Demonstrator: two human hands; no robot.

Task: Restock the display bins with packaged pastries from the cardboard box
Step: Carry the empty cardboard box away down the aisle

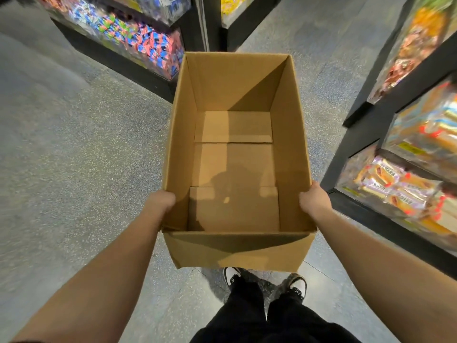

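Observation:
An open brown cardboard box [237,251] hangs in front of me above the floor, and nothing lies inside it. My left hand [160,201] grips its left wall near the close corner. My right hand [314,200] grips the right wall opposite; the fingers of both hands are hidden behind the walls. Clear display bins [395,189] on the right hold packaged pastries in orange and purple wrappers.
Black shelving with clear bins of colourful wrapped sweets [138,43] stands at the upper left, another unit [235,11] at the top middle. Grey speckled floor [74,144] spreads to the left. My shoes [264,280] show below the box.

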